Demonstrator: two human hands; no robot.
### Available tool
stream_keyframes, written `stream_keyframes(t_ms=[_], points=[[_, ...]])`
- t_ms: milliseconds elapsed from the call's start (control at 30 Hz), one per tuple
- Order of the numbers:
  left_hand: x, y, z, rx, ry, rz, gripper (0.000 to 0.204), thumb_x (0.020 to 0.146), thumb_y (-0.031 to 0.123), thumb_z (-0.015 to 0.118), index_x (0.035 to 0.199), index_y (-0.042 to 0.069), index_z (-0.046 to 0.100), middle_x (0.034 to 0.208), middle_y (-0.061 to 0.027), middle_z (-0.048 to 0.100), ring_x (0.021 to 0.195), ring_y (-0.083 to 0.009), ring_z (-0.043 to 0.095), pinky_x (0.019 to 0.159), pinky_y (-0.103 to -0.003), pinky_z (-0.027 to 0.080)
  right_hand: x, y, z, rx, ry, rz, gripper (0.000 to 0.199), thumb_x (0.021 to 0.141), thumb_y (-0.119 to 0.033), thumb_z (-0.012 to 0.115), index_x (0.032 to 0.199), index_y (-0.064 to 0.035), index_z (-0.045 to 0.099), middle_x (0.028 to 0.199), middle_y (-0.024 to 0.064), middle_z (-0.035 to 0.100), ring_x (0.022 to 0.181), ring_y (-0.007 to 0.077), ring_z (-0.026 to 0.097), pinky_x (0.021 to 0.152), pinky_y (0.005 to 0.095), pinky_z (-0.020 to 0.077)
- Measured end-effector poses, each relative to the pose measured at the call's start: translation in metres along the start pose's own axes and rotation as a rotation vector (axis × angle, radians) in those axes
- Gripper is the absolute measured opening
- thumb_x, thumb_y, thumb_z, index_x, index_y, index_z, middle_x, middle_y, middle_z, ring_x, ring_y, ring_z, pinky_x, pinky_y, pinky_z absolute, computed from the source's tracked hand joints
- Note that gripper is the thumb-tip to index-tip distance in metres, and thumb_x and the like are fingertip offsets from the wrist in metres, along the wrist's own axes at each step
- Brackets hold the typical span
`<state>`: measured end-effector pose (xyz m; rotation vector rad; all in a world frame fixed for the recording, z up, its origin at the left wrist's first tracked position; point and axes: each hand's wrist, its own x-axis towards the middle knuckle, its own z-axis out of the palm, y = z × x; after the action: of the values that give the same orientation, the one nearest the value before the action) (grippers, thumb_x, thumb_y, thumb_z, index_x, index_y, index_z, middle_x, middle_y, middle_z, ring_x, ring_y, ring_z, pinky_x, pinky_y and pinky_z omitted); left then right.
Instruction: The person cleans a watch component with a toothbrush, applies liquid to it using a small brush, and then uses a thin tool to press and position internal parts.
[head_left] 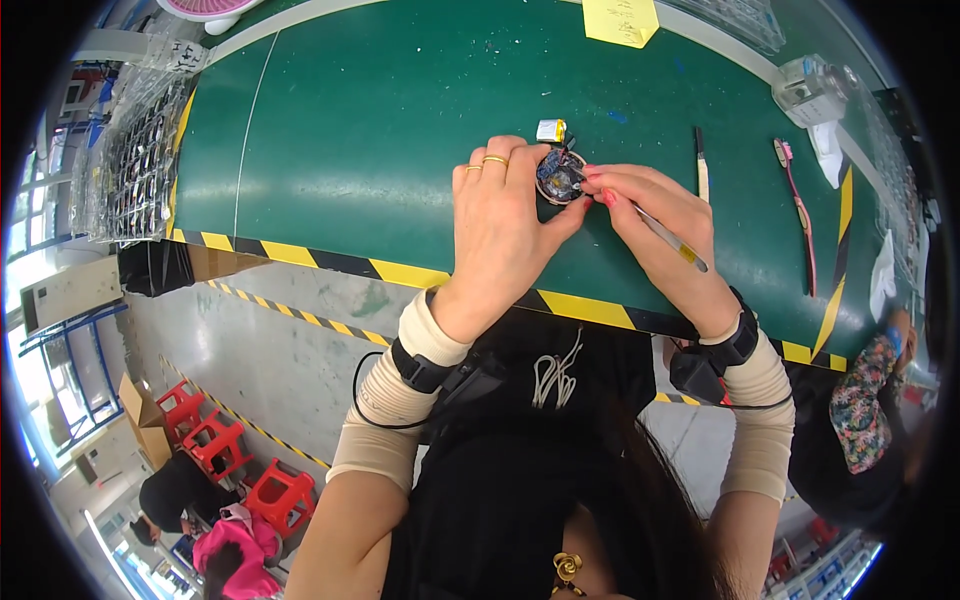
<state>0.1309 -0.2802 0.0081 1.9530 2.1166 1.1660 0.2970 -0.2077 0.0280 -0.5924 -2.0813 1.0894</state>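
Near the middle of the green bench top, my left hand (500, 205) grips a small round device (561, 176) by its rim, thumb and fingers around its left side. Dark electronics and thin wires show inside the open housing. A slim pen-like tool (668, 238) with a yellowish part is pinched in my right hand (660, 215), its tip at the right part of the device. What the tip touches is too small to tell. Just beyond the device lies a small silver battery (551, 131) with yellow tape.
To the right lie a thin black-and-cream brush-like tool (701, 165) and a pink toothbrush (797, 210). A clear jar (812, 92) stands at the far right, near white tissue (828, 152). Clear trays of small parts (140, 175) are stacked at left. Yellow-black tape (400, 274) edges the bench.
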Motion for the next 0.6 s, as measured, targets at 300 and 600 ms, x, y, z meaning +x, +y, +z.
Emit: stream_keyframes(t_ms=[300,600], points=[[0.0000,-0.0025,0.0034,0.002,0.018,0.011,0.054,0.061,0.016,0.086,0.106,0.002,0.060,0.102,-0.0106,0.057,0.093,-0.0289,0.055,0.078,-0.039,0.039,-0.0007,-0.0057,0.0029,-0.104,-0.007,-0.024,0.017,0.091,0.006,0.057,0.105,0.0039,0.065,0.103,0.0158,0.068,0.089,0.0239,0.068,0.075,0.0300,0.0545],[-0.0013,-0.0022,0.0027,-0.005,0.013,0.019,0.054,0.062,0.016,0.086,0.108,0.001,0.060,0.103,-0.0105,0.056,0.095,-0.0287,0.055,0.078,-0.039,0.039,-0.0011,-0.0008,-0.0003,0.030,0.005,0.076,0.019,0.092,0.005,0.055,0.106,0.0042,0.067,0.106,0.0139,0.069,0.093,0.0210,0.068,0.081,0.0284,0.0543]])
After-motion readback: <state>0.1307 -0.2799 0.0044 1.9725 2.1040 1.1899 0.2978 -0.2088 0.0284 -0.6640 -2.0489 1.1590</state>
